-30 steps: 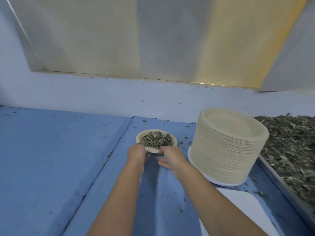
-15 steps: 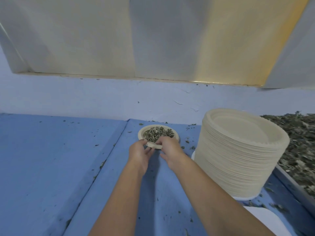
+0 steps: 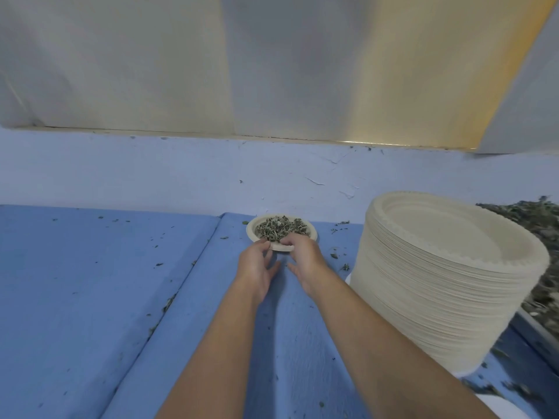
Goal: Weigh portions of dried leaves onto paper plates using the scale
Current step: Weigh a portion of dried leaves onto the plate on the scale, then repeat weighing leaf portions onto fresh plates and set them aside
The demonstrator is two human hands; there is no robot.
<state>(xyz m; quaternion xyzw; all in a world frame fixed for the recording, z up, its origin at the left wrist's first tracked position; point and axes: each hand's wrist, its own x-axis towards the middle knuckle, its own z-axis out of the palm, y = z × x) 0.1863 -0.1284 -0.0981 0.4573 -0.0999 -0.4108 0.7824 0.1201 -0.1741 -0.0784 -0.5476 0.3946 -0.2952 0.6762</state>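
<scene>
I see a blue cloth (image 3: 90, 297) spread over the table, with a long fold (image 3: 186, 273) running down it. Behind it is a pale blue wall (image 3: 151, 170) with peeling paint (image 3: 314, 181). A shiny panel (image 3: 272, 62) hangs above.

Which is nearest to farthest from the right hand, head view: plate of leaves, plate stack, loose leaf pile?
1. plate of leaves: at the right hand's fingertips, just ahead.
2. plate stack: to its right.
3. loose leaf pile: far right, beyond the stack.
</scene>
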